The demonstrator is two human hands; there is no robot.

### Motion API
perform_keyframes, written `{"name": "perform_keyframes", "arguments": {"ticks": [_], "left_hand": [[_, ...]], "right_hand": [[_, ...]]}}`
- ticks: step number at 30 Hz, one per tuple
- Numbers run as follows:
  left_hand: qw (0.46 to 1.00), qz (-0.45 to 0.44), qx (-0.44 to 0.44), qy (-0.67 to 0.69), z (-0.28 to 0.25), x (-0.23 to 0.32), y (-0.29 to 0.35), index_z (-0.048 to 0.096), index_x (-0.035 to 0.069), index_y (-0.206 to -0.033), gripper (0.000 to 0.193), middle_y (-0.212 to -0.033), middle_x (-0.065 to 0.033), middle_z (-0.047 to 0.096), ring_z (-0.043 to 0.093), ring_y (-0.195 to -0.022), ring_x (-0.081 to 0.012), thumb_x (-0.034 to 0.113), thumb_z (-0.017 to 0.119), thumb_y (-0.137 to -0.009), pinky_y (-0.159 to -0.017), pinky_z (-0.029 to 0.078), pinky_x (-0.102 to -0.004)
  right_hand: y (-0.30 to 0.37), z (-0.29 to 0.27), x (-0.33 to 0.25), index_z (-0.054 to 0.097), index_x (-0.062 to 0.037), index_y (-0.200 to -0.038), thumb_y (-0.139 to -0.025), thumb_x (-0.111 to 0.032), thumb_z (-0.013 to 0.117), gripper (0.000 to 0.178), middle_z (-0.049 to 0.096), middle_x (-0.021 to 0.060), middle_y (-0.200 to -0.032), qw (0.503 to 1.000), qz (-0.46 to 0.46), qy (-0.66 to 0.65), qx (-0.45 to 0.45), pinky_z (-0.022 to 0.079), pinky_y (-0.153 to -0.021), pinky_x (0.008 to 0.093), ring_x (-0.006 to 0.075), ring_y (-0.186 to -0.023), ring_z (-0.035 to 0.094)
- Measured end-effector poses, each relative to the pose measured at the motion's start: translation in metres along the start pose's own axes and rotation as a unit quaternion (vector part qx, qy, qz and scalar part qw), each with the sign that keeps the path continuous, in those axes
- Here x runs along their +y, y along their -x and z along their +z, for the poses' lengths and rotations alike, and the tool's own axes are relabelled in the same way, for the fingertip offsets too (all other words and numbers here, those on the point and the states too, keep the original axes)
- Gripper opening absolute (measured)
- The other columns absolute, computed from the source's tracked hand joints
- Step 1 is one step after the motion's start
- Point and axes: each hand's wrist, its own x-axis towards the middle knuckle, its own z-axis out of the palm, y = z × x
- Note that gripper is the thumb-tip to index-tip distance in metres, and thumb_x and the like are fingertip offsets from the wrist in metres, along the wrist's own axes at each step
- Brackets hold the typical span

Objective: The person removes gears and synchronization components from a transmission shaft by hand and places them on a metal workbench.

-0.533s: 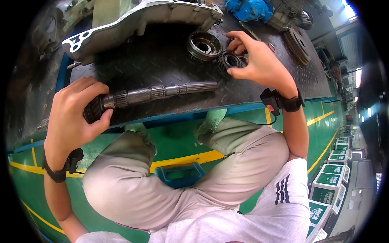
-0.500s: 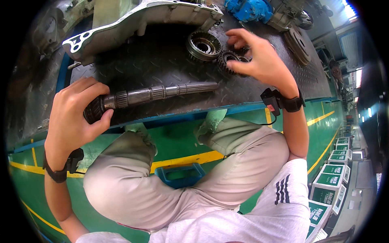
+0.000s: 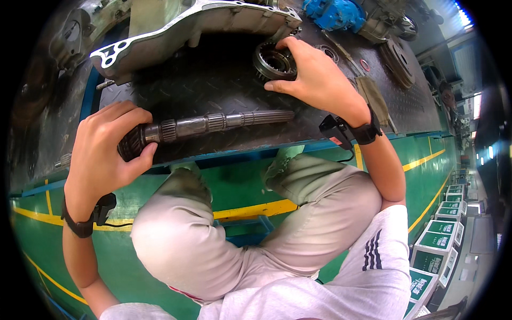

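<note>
Fingers of left hand (image 3: 106, 141) curled round toothed end of dark splined shaft (image 3: 216, 122); shaft points rightward along near edge of black treadplate bench (image 3: 181, 98). Beyond it, curved metal casing (image 3: 181, 33). Next right, toothed ring (image 3: 268, 67) on bench near casing. Right hand (image 3: 321, 77) over its right side, thumb and forefinger spread about the rim; firm grip or not, cannot tell. Farther right, round metal disc (image 3: 397, 61).
</note>
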Motion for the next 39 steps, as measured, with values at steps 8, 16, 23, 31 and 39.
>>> {"name": "perform_keyframes", "arguments": {"ticks": [8,16,23,31,39], "left_hand": [[1.0,-0.014,-0.017,0.007,0.0,-0.007,0.004,0.074,0.001,-0.101,0.037,-0.098,-0.0182,0.071,0.069,-0.088,-0.0412,0.016,0.079,-0.068,-0.081,0.057,-0.0438],[1.0,-0.002,-0.025,0.005,0.0,-0.01,0.003,0.074,0.0,-0.101,0.037,-0.099,-0.0185,0.071,0.07,-0.089,-0.0411,0.017,0.08,-0.068,-0.081,0.058,-0.0432],[1.0,0.003,-0.026,0.016,-0.004,-0.009,0.002,0.074,0.0,-0.101,0.035,-0.1,-0.0195,0.072,0.07,-0.089,-0.0416,0.015,0.081,-0.07,-0.082,0.058,-0.0441],[0.999,-0.001,-0.044,0.006,-0.006,-0.007,-0.004,0.075,0.005,-0.101,0.033,-0.095,-0.0139,0.073,0.07,-0.084,-0.0368,0.02,0.084,-0.073,-0.075,0.057,-0.0429],[0.998,-0.011,-0.064,0.009,-0.007,-0.003,-0.007,0.074,0.0,-0.103,0.034,-0.098,-0.0152,0.072,0.07,-0.086,-0.0384,0.014,0.082,-0.073,-0.08,0.057,-0.0402]], "right_hand": [[-0.021,0.001,-0.02,0.059,-0.0003,-0.135,-0.081,-0.032,0.092,0.071,0.073,0.0275,-0.117,0.997,0.037,0.024,-0.06,0.055,-0.1,0.0472,0.0461,-0.113,0.07],[-0.025,-0.013,-0.006,0.072,0.0068,-0.13,-0.091,-0.039,0.085,0.062,0.08,0.0104,-0.1,0.939,0.098,-0.303,-0.132,0.055,-0.077,0.0278,0.0111,-0.09,0.07],[-0.048,-0.016,-0.009,0.075,-0.0038,-0.109,-0.107,-0.062,0.054,0.062,0.079,0.0119,-0.081,0.829,0.237,-0.412,-0.294,0.046,-0.05,0.0207,0.0088,-0.054,0.06],[-0.067,-0.02,-0.014,0.076,0.0083,-0.098,-0.11,-0.059,0.048,0.074,0.073,0.0161,-0.066,0.905,0.188,-0.263,-0.275,0.055,-0.044,0.0253,0.0162,-0.045,0.068],[-0.058,-0.011,-0.016,0.072,0.0148,-0.088,-0.106,-0.066,0.057,0.084,0.067,0.019,-0.061,0.955,0.225,-0.09,-0.168,0.061,-0.052,0.0326,0.0238,-0.051,0.073]]}}
